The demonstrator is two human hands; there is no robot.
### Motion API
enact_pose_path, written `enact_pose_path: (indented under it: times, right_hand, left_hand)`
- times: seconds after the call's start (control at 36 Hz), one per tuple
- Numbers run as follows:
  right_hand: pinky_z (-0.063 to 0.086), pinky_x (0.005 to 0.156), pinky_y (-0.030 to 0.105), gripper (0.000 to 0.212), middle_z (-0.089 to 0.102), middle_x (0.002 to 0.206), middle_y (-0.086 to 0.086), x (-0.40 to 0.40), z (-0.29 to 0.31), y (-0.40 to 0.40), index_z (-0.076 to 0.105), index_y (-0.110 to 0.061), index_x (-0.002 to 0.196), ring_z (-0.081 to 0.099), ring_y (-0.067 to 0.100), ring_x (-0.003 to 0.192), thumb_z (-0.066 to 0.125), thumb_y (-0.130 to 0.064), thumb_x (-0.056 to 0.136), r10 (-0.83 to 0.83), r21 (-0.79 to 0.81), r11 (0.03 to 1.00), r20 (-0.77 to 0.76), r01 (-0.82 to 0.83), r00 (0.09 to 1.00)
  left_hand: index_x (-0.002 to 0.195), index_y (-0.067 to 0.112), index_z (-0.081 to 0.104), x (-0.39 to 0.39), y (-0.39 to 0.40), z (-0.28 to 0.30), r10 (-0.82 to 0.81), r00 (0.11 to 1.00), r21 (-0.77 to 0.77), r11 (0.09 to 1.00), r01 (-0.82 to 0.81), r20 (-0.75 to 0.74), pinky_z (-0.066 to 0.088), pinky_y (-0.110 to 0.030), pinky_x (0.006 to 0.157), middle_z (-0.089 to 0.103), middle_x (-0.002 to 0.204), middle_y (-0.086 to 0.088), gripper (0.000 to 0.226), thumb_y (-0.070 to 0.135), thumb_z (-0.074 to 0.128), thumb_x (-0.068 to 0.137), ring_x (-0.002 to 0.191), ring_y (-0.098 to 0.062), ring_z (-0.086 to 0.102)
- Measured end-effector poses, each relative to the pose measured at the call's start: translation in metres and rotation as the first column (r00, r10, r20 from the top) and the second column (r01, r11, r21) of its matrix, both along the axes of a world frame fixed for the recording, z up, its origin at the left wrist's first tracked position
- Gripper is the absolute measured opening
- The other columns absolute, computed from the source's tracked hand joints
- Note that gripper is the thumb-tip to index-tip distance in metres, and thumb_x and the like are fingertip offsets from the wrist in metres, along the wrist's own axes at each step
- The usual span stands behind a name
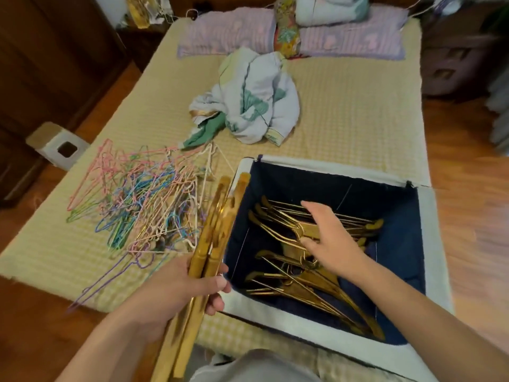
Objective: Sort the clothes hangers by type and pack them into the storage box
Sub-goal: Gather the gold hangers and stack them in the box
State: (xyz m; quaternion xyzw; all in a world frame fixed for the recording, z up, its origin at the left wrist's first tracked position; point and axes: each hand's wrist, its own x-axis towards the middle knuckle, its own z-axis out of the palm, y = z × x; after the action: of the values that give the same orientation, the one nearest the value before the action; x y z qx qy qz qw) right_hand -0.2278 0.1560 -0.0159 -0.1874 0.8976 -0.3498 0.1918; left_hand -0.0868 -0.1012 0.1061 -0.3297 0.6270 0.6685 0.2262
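Left hand (176,288): grips bundle of wooden hangers (217,232) | right hand (327,238): fingers extended, resting on gold hangers (278,232) inside storage box (429,244) | wire hangers (143,199): heaped on bed (344,119)

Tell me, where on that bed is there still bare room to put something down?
Bare mattress lies between the crumpled cloth, the pillows and the storage box. The left side is crowded with the wire hangers.

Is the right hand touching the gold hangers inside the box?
Touching. The head view shows the right hand reaching into the box, its fingers and thumb lying on the gold hangers with no gap.
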Motion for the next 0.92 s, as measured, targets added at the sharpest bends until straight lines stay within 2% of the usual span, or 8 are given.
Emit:
enact_pose_path:
  times: [0.14,0.19,0.28,0.36,0.42,0.53,0.64,0.92]
  right_hand:
    - [0.011,0.126,0.047,0.103,0.009,0.168,-0.003,0.011,0.05,0.005,0.005,-0.028,0.161,0.0,0.018,0.156,0.076,-0.031,0.087,0.318,0.139,0.948,-0.479,-0.287,0.818]
    - [0.01,0.126,0.044,0.095,0.032,0.16,-0.006,0.014,0.056,0.004,0.016,-0.028,0.158,0.015,0.015,0.154,0.077,-0.032,0.086,0.375,0.159,0.926,-0.474,-0.341,0.797]
    - [0.042,0.112,0.034,0.058,0.057,0.115,-0.024,0.018,0.051,0.008,0.043,-0.039,0.139,0.052,-0.001,0.116,0.071,-0.035,0.089,0.283,0.138,0.959,-0.374,-0.249,0.883]
    - [0.051,0.097,0.028,0.044,0.061,0.116,-0.017,0.023,0.042,0.016,0.05,-0.035,0.132,0.058,0.004,0.108,0.069,-0.027,0.092,0.235,0.181,0.965,-0.283,-0.189,0.93]
    - [0.053,0.093,0.028,0.043,0.062,0.112,-0.012,0.022,0.032,0.021,0.049,-0.031,0.129,0.061,0.007,0.103,0.068,-0.022,0.092,0.227,0.246,0.954,-0.219,-0.172,0.949]
    - [0.055,0.078,0.027,0.035,0.065,0.1,-0.008,0.008,-0.018,0.04,0.048,-0.025,0.127,0.067,0.011,0.09,0.063,-0.018,0.096,0.03,0.318,0.948,-0.108,0.006,0.994]
    - [0.044,0.064,0.028,0.014,0.062,0.085,-0.007,-0.006,-0.074,0.065,0.059,-0.024,0.113,0.06,0.009,0.074,0.06,-0.026,0.099,-0.278,0.268,0.929,0.047,0.256,0.959]
    - [0.048,0.071,0.032,0.015,0.059,0.094,-0.004,0.019,-0.162,0.068,0.058,-0.027,0.111,0.061,0.019,0.088,0.061,-0.025,0.096,-0.052,0.591,0.801,0.229,-0.096,0.972]
  left_hand:
    - [0.109,-0.006,0.066,-0.023,0.013,0.004,-0.309,0.949,0.337,0.902,0.27,0.065,0.056,-0.029,0.053,0.065,0.084,-0.022,0.036,0.0,0.081,0.077,0.056,-0.023,0.064]
    - [0.106,-0.002,0.07,-0.032,0.025,0.001,-0.436,0.9,0.416,0.823,0.386,0.029,0.055,-0.029,0.053,0.065,0.081,-0.02,0.034,0.004,0.083,0.075,0.055,-0.021,0.066]
    - [0.107,-0.001,0.068,-0.041,0.043,0.001,-0.537,0.843,0.455,0.759,0.466,0.033,0.057,-0.028,0.052,0.067,0.08,-0.016,0.03,0.003,0.079,0.079,0.056,-0.019,0.068]
    - [0.119,-0.001,0.06,-0.05,0.053,0.006,-0.61,0.786,0.291,0.773,0.563,0.099,0.062,-0.031,0.065,0.072,0.089,-0.015,0.035,0.006,0.076,0.087,0.07,-0.022,0.073]
    - [0.125,0.014,0.057,-0.056,0.048,0.007,-0.663,0.736,-0.112,0.727,0.677,0.138,0.062,-0.035,0.081,0.075,0.102,-0.005,0.039,0.02,0.076,0.091,0.086,-0.021,0.075]
    - [0.141,0.038,0.047,-0.051,0.019,0.011,-0.507,0.862,-0.722,0.599,0.348,-0.005,0.052,-0.032,0.087,0.061,0.124,0.016,0.048,0.042,0.066,0.096,0.112,-0.013,0.063]
    - [0.118,0.038,0.063,-0.022,-0.014,0.012,-0.113,0.948,-0.613,0.783,-0.099,-0.297,0.049,-0.032,0.073,0.068,0.11,0.018,0.019,0.031,0.062,0.1,0.1,-0.006,0.064]
    - [0.101,0.03,0.073,0.068,-0.034,-0.058,0.055,0.998,-0.551,0.832,-0.061,-0.027,0.056,-0.044,0.094,0.076,0.1,0.011,0.017,0.015,0.067,0.097,0.1,-0.014,0.071]
